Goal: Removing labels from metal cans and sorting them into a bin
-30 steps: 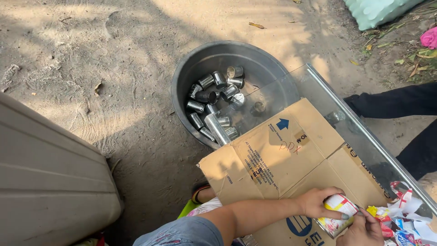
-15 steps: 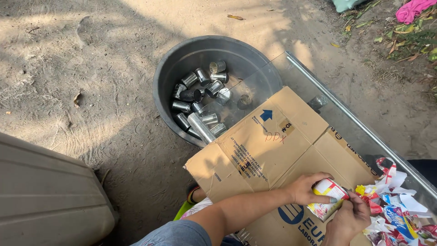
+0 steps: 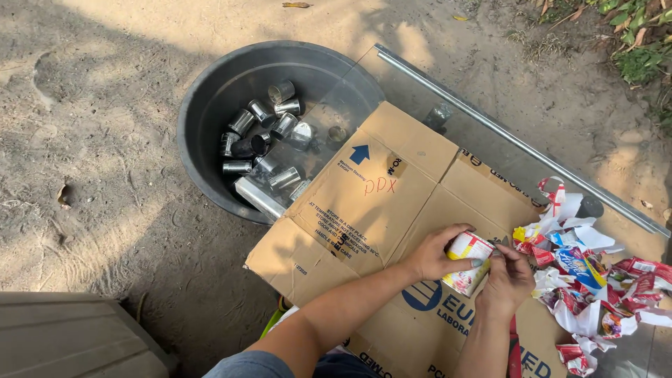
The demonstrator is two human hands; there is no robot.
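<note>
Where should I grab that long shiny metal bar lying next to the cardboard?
Probably take the metal bar near its middle, coming down from above with fingers wrapped across its narrow width. It lies flat and bare on the dirt ground there; its near end runs past the torn paper labels, while the far end sits by the grey tub. A middle grip should keep it balanced.

On the flattened cardboard box (image 3: 392,203), the left hand (image 3: 435,253) grips a labelled can (image 3: 467,262) while the right hand (image 3: 509,276) pinches its label. Just right of the box lies a heap of torn labels (image 3: 595,273); at its upper-left corner stands a grey tub (image 3: 210,105) holding bare tins (image 3: 262,136).
</note>
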